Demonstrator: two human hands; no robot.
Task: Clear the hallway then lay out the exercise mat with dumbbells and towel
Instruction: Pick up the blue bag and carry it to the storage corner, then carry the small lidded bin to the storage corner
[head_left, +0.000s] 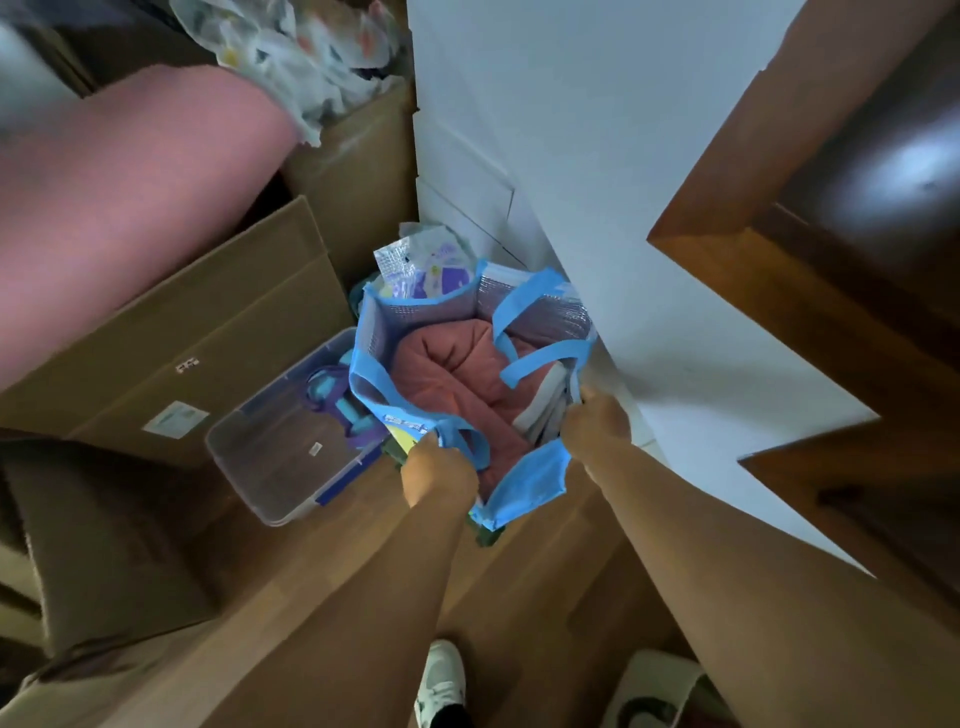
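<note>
At six o'clock, nearest the camera, a white shoe (441, 680) stands on the wooden floor (332, 623). Both bare forearms reach forward from the lower edge toward the middle of the view.

The left hand (439, 470) is closed round the near rim of a blue bag (530, 478), where a strap meets the edge. The right hand (597, 421), at the bag's four o'clock side, is clenched on the rim there. Only the backs of both hands show, so the fingers themselves are hidden.

The bag sits open-mouthed on the floor at the centre of the view, with a silvery lining and loose blue handles. A folded reddish-brown cloth (441, 374) fills most of its inside, with something pale tucked along its right side.

Touching the bag at its nine o'clock side is a clear plastic bin (270, 457). In the bin's far end lie teal dumbbells (332, 400) beside something purple.

Beyond the bin, toward ten o'clock, a flat cardboard box (208, 332) leans. At the bag's twelve o'clock, a printed packet (421, 265) stands just behind it.

Further off, a taller carton (358, 171) holds patterned fabric (301, 47) at the top edge. A white wall (571, 156) runs from twelve toward four o'clock, and a wooden door frame (779, 208) lies to its right at two o'clock.
</note>
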